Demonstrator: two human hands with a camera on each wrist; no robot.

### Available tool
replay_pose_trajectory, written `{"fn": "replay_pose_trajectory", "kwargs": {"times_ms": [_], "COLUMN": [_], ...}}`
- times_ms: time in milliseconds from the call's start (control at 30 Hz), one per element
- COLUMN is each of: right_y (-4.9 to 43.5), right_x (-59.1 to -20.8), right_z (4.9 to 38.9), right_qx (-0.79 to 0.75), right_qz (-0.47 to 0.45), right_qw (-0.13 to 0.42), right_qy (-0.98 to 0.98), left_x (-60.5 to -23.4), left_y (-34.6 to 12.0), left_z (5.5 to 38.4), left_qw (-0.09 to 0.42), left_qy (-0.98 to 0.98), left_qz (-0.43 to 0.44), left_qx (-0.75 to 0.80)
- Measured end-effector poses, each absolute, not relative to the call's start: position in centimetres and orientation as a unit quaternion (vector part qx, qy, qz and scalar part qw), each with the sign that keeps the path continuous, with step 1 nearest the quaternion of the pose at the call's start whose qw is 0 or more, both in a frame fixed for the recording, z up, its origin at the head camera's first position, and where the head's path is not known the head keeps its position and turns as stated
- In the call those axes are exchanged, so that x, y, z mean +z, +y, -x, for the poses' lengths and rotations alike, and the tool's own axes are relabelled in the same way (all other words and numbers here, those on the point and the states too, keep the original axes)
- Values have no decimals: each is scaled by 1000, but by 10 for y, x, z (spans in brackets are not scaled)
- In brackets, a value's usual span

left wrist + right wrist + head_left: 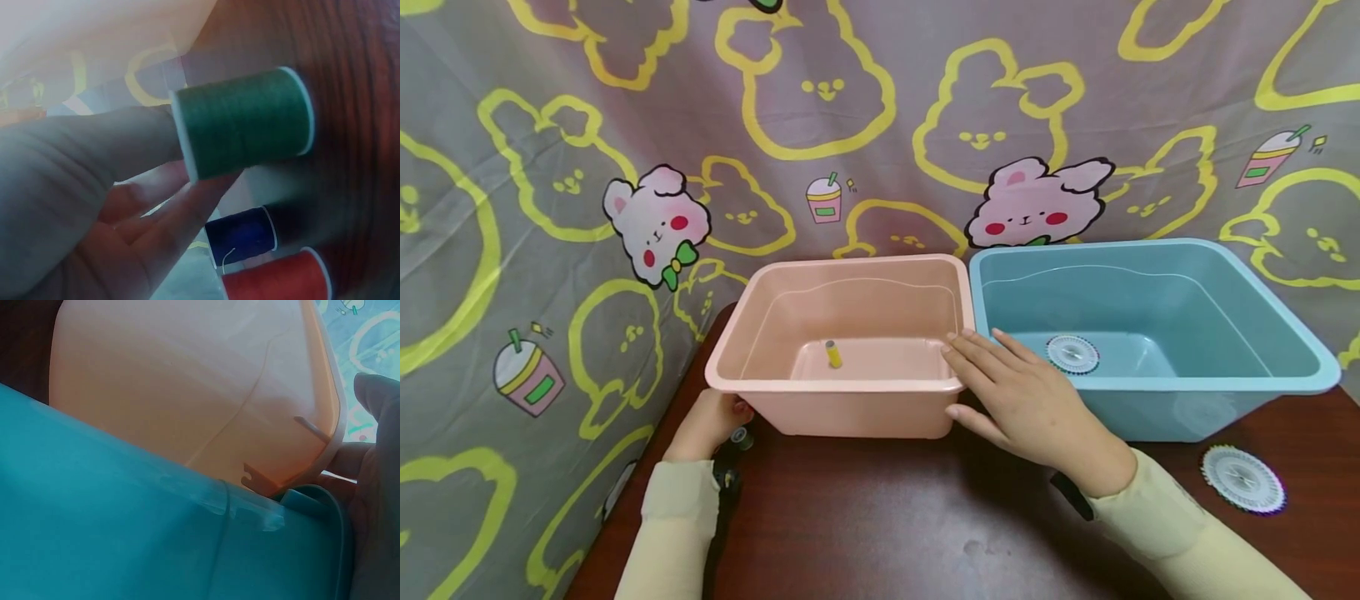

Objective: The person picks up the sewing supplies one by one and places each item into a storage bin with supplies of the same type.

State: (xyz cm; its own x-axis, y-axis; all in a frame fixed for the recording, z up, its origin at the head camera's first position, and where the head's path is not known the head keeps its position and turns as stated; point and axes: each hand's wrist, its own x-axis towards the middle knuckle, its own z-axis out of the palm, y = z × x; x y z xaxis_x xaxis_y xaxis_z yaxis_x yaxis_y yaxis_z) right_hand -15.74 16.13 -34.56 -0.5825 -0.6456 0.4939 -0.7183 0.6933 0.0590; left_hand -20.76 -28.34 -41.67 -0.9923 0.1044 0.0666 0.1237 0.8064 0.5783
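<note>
In the head view my left hand [711, 421] is below the pink tub's front left corner, fingers partly hidden. The left wrist view has a spool of green thread [247, 122] in front of its fingertips; whether they hold anything is hidden. Spools of blue thread [242, 236] and red thread [278, 276] stand beside it on the table. My right hand [1026, 404] rests with extended fingers on the front right rim of the pink tub [842, 386]. A spool of yellow thread [833, 354] is inside that tub.
A blue tub [1150, 384] stands right against the pink one. Inside it lies a white pin wheel [1072, 355] with coloured heads; another pin wheel [1243, 479] lies on the dark wooden table [880, 517]. A patterned curtain [880, 179] hangs behind.
</note>
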Motion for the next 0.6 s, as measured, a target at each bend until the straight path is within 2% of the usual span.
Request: {"fn": "replay_pose_trajectory", "kwargs": {"times_ms": [133, 600], "right_y": [161, 161], "right_x": [-346, -347], "right_z": [157, 157], "right_qx": [74, 73], "right_qz": [-383, -383], "right_qw": [244, 248], "right_qy": [-888, -887], "left_x": [-417, -419], "left_y": [-283, -285], "left_z": [208, 205], "left_qw": [23, 98], "left_qy": [-954, -951], "left_qz": [59, 89], "left_qx": [-293, -281]}}
